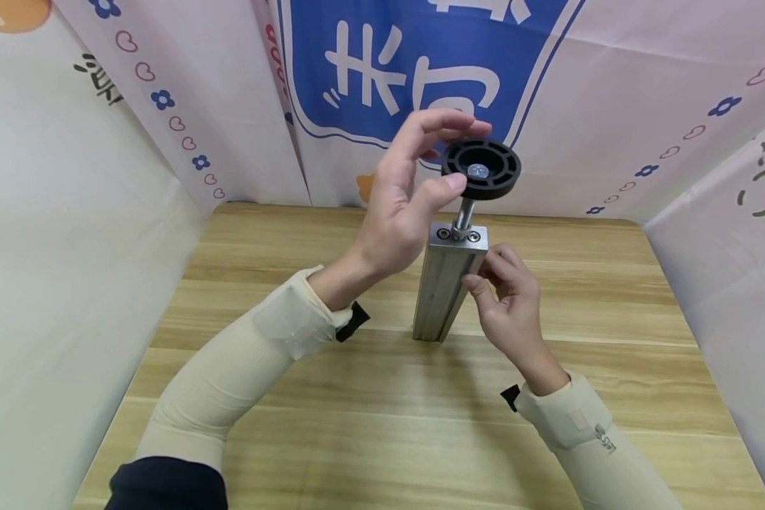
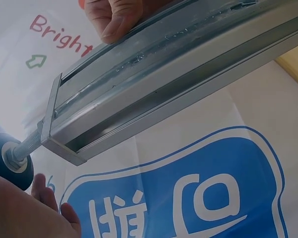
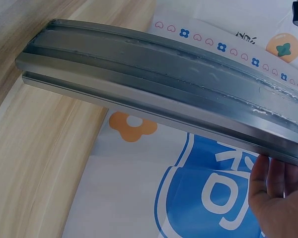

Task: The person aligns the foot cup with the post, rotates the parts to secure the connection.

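Observation:
An aluminium profile [image 1: 445, 290] stands upright on the table, an end plate with screws on its top. Out of that plate rises a threaded rod [image 1: 464, 215] carrying a round black levelling foot [image 1: 502, 191]. My left hand [image 1: 398, 202] holds the levelling foot, thumb on the near rim and fingers curved round the far side. Lower down, my right hand [image 1: 513, 304] grips the profile's right edge close below the end plate, thumb in front. The rod, with a nut against the foot's underside, shows in the left wrist view beside the profile [image 2: 139, 84].
The wooden table [image 1: 357, 425] spreads round the profile's base. Printed cloth [image 1: 580, 106] hangs behind the table's back edge, and pale cloth walls stand at both sides. Black straps poke out from both sleeve cuffs.

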`<state>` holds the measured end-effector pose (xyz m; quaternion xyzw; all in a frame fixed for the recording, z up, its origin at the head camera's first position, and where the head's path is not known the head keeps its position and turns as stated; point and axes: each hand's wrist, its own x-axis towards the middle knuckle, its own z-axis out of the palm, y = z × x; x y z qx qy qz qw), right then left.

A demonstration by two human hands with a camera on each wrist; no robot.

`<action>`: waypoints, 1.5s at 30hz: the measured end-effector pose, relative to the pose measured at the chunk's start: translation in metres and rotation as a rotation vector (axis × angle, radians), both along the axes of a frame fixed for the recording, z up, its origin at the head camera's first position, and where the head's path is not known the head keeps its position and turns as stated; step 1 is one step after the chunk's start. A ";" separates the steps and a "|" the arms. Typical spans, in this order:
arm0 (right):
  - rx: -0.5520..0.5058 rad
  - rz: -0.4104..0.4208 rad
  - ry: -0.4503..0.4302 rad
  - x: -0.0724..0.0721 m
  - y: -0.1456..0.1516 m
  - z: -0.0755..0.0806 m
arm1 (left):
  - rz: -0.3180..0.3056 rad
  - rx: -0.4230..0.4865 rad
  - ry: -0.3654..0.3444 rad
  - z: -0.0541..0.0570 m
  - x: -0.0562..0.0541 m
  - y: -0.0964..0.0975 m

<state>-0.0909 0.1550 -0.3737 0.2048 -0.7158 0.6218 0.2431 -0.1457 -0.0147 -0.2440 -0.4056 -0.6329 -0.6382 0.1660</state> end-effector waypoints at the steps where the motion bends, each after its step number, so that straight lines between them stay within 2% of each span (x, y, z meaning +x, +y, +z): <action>1: -0.001 0.001 0.002 0.000 0.000 0.000 | 0.033 -0.003 0.012 0.000 0.000 0.000; 6: -0.011 0.006 0.018 -0.001 0.001 -0.002 | 0.136 0.004 0.040 0.000 0.002 0.003; 16: -0.008 0.027 0.034 -0.001 0.002 -0.004 | 0.208 -0.004 0.049 0.002 0.002 0.003; 34: -0.007 0.027 0.026 -0.001 0.001 -0.004 | 0.164 -0.025 0.064 0.002 0.001 0.001; 36: -0.008 0.025 0.023 -0.001 0.001 -0.004 | 0.141 -0.016 0.066 0.001 0.000 0.000; 42: -0.012 0.013 0.010 -0.001 0.001 -0.003 | 0.023 0.041 0.051 0.000 -0.001 0.001; 45: -0.008 0.004 0.003 -0.001 0.000 -0.002 | 0.009 0.040 0.043 -0.001 -0.001 0.002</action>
